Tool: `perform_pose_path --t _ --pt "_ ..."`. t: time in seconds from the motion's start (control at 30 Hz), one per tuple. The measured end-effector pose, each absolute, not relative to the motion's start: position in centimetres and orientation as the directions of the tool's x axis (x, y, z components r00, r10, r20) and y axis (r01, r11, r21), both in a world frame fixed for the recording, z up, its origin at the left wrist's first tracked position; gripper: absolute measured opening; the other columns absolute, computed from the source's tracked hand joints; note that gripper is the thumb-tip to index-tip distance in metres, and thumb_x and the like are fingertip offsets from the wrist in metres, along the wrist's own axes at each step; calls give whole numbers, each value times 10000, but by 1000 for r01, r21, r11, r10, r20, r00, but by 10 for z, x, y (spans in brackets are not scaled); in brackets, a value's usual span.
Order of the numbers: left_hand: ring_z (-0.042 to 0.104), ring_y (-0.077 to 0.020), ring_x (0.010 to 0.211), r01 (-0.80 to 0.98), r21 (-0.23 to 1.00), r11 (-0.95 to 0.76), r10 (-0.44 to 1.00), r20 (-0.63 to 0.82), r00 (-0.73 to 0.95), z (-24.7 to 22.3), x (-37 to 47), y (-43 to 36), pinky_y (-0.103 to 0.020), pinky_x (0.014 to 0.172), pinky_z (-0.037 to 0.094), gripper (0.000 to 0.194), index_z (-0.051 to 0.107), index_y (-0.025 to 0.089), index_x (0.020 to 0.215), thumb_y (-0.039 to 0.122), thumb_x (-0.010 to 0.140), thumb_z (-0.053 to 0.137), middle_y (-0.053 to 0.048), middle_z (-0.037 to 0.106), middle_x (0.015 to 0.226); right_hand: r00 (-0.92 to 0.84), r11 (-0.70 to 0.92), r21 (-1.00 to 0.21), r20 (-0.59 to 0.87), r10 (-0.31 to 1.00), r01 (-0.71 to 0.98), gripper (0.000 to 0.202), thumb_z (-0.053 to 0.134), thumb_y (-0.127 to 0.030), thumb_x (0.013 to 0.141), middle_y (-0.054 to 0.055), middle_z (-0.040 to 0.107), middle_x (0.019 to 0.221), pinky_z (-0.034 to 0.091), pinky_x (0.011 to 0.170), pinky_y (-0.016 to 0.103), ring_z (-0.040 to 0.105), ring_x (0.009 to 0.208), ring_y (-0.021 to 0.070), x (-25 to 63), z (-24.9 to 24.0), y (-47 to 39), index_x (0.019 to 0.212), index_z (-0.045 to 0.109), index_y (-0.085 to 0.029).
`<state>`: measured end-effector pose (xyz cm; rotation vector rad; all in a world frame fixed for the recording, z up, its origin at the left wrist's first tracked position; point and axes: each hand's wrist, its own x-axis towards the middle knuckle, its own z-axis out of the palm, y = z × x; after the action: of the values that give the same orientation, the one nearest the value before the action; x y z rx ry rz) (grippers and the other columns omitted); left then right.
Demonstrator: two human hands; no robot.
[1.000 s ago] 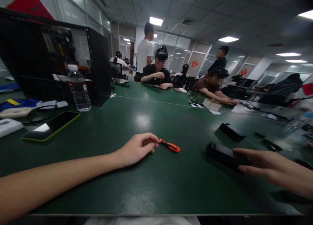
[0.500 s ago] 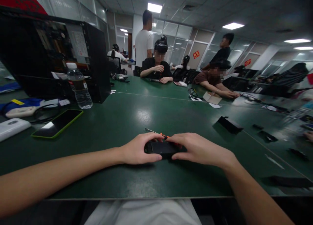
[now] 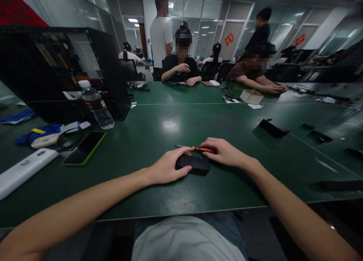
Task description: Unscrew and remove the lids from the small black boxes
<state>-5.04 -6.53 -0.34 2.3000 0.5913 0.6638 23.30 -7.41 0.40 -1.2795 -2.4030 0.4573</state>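
Observation:
A small black rectangular box (image 3: 198, 165) lies on the green table near its front edge. My left hand (image 3: 170, 165) grips the box's left end, thumb along the near side and fingers over the far side. Just behind the box is a screwdriver (image 3: 200, 150) with an orange and black handle, its thin metal shaft pointing left. Around that handle my right hand (image 3: 225, 151) is closed, apart from the box. The fingertips on the handle's far side are partly hidden.
On the left are a green-edged phone (image 3: 84, 148), a white oblong device (image 3: 27, 170), a water bottle (image 3: 98, 106) and an open computer case (image 3: 110, 72). A black bracket-like part (image 3: 273, 128) lies at right. Co-workers (image 3: 181, 70) sit across the green table (image 3: 159, 200).
My right hand has left the black box and moved back onto the screwdriver handle. My left hand keeps its hold on the box. The head view has tilted down.

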Motion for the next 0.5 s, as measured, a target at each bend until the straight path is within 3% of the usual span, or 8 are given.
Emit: perform_pose_path --t 0.13,0.27,0.37,0.5 --pt "665 -246 1171 276 676 -684 581 275 766 -3 -54 -61 -377 1050 501 592 464 160 1466 310 927 658 -130 678 1302 -194 358 -713 304 933 603 316 690 -432 874 66 702 1023 528 838 363 652 877 202 241 5 -74 1079 713 -193" --pt "640 -277 1228 286 596 -750 545 311 779 -2 -52 -52 -420 1066 503 543 495 173 1429 295 919 636 -149 643 1375 212 240 -953 277 937 186 417 792 -532 770 26 680 897 523 714 297 599 763 152 248 -2 -67 1009 715 -199" --pt "653 -282 1190 331 554 -764 561 319 764 -1 -53 -43 -437 1031 523 491 523 179 1397 310 935 625 -147 660 1332 311 241 -966 202 929 -93 475 833 -580 711 12 658 869 518 665 253 587 768 133 248 -10 -59 979 708 -208" --pt "677 -263 1083 387 516 -765 587 310 747 1 -59 -33 -421 958 543 401 588 184 1308 366 955 639 -123 696 1224 268 179 -963 122 956 -201 536 816 -632 702 2 648 804 420 480 203 487 567 75 243 -15 -53 974 679 -190"
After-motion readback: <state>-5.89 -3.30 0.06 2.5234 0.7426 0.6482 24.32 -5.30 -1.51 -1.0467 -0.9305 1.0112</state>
